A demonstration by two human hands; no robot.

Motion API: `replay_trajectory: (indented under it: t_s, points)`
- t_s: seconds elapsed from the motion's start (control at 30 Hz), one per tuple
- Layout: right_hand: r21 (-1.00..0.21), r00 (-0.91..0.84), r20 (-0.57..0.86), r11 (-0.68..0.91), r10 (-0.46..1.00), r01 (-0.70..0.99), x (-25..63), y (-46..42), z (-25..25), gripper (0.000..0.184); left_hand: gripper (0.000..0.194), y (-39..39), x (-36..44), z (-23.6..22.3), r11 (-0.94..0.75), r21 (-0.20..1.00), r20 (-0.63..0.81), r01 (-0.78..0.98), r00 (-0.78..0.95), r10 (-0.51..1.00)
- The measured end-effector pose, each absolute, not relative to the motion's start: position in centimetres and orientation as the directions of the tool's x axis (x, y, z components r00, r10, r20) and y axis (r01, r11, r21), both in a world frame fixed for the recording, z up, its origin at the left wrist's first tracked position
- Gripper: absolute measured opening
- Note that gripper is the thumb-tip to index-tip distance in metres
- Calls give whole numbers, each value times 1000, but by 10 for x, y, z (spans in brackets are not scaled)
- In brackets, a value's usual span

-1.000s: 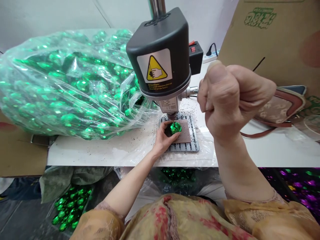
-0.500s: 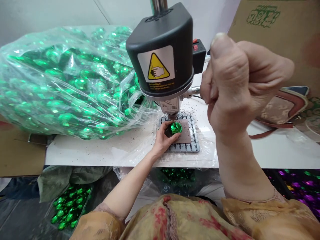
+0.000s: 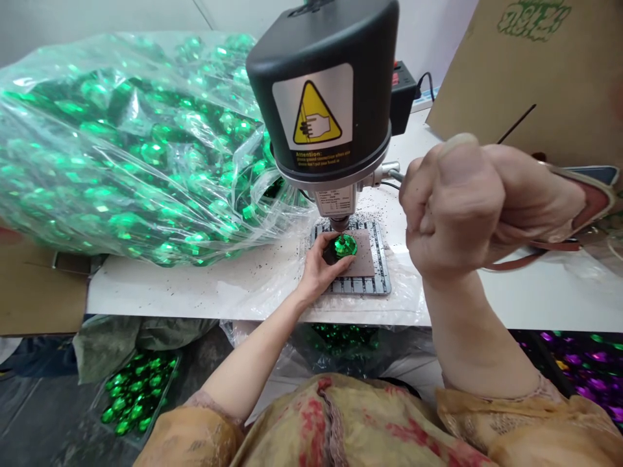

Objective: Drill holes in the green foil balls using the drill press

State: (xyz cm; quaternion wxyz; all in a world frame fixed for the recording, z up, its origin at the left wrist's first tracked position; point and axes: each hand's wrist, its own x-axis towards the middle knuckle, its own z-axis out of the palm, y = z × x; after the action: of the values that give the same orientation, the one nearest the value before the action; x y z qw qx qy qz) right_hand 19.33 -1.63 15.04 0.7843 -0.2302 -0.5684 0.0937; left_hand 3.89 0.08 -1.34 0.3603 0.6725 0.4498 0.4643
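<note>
My left hand (image 3: pixel 317 267) is closed around the side of a shiny green faceted ball (image 3: pixel 346 245), thumb in front and fingers behind. The ball rests on a brown board (image 3: pixel 364 264) over the slotted metal base (image 3: pixel 382 280) of a black bench drill press (image 3: pixel 324 97). Directly above it is the chuck (image 3: pixel 339 224), its bit reaching down to the top of the ball. To the right, my right hand (image 3: pixel 452 204) is a fist around the drill press's feed lever (image 3: pixel 388 171); the lever's far end is hidden inside the fingers.
A big clear plastic bag (image 3: pixel 131 155) of green balls fills the left of the white table (image 3: pixel 146 285). Dark shavings lie around the base. Cardboard (image 3: pixel 525 78) and a bag with a brown strap (image 3: pixel 516 261) are at right. Below sits a tub of green balls (image 3: pixel 136 392).
My right hand has come down with the feed lever, and the bit now meets the ball's top. The left hand keeps its hold. The view has shifted slightly.
</note>
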Motion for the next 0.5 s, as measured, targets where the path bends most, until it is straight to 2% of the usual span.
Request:
replay_trajectory:
  t_s: [0.13,0.3,0.37,0.5]
  points:
    - [-460,354,845,882,400,103,194,-10,137,52,52,0,39,-12,-341,900,303,272,175,937]
    - [-357,344,890,927,300,115,194,-4,128,60,51,-1,38,-13,-336,903,301,268,165,939]
    - [-336,353,896,931,269,143,195,-2,128,59,51,-1,38,-14,-337,902,300,271,169,939]
    - [-220,335,928,965,162,143,196,2,125,52,50,-1,38,-14,-336,899,297,282,170,939]
